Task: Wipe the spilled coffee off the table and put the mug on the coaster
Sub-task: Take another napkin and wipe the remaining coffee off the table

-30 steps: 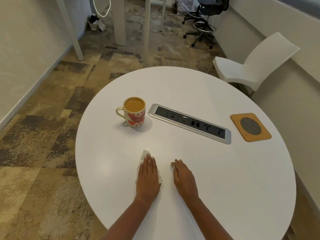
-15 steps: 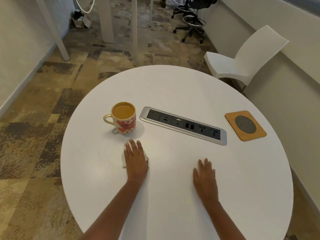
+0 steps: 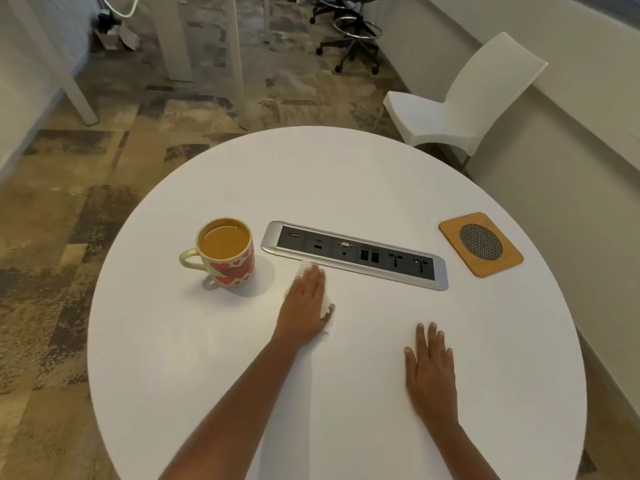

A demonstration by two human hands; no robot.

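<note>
A cream mug (image 3: 227,256) with red hearts, full of coffee, stands on the round white table (image 3: 346,174) at the left, handle pointing left. My left hand (image 3: 306,303) lies flat on a white tissue (image 3: 327,306), pressing it to the table just right of the mug and in front of the socket strip. My right hand (image 3: 431,363) rests flat on the table, fingers apart, holding nothing. A square cork coaster (image 3: 481,243) with a round mesh centre lies at the table's right side, bare. No coffee stain is visible on the tabletop.
A silver and black socket strip (image 3: 353,254) is set into the table between mug and coaster. A white chair (image 3: 460,105) stands beyond the table at the right, a wheeled office chair (image 3: 353,32) farther back. Patterned carpet lies to the left.
My left hand has slid the tissue forward and to the right, from the near table to beside the mug and the strip. My right hand has moved out to the right.
</note>
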